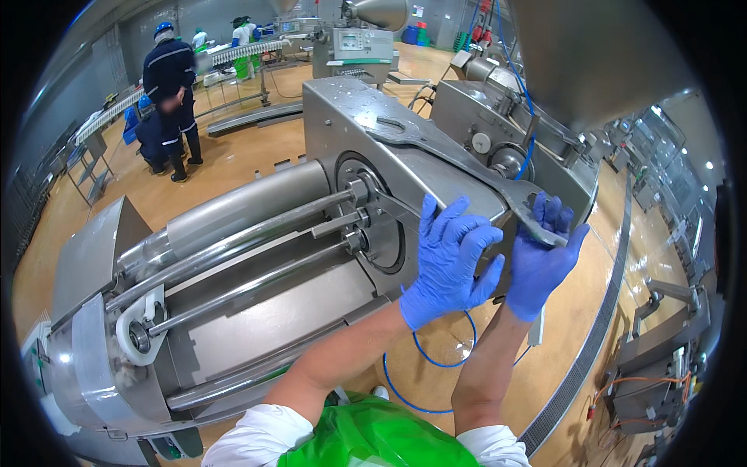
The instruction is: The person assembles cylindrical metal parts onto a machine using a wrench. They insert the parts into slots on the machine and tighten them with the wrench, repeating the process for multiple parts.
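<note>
A large grey metal wrench (459,159) lies across the top of a stainless steel machine housing (366,105). Its far end has a slot-like opening, and its forked near end juts past the housing's right edge. My right hand (537,257), in a blue glove, has its fingers hooked over that forked end, thumb to the right. Beside it my left hand (451,265), gloved in blue too, is at the housing's near edge, fingers loosely bent and apart from the thumb, with nothing visible in it. Left of my hands, steel rods (249,226) end in hex nuts (356,241) on a round plate.
A thick steel cylinder (249,202) runs along the machine's left part. A blue hose (405,397) loops on the tan floor, near a long drain grate (576,381). A big steel cone (599,62) hangs overhead at right. People in dark workwear (167,86) are at the far left.
</note>
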Available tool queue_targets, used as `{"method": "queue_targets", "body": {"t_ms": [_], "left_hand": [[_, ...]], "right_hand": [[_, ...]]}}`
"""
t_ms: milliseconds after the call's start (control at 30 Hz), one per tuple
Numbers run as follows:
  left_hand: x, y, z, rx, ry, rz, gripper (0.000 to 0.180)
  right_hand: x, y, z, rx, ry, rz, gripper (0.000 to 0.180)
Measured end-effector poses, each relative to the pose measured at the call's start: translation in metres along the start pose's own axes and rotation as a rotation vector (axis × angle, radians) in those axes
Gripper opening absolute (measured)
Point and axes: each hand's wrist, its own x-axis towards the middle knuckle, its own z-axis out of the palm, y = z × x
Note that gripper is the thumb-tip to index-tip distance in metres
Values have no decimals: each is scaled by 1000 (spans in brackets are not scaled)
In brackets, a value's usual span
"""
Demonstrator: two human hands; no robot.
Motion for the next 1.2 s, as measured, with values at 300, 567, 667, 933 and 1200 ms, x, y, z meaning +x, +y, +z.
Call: {"method": "queue_targets", "body": {"t_ms": [300, 567, 667, 933, 1200], "left_hand": [[-5, 1, 2, -54, 22, -68, 41], [-7, 8, 14, -96, 82, -108, 35], [-10, -1, 10, -62, 74, -105, 34], [-7, 1, 13, -105, -12, -104, 36], [-12, 4, 12, -213, 38, -77, 37]], "right_hand": [[-21, -40, 22, 68, -845, -66, 44], [-13, -19, 102, -219, -1276, 211, 45], [8, 21, 143, -258, -1366, 400, 42], [31, 72, 147, -902, -778, -677, 37], [-3, 9, 97, -419, -1261, 207, 45]]}}
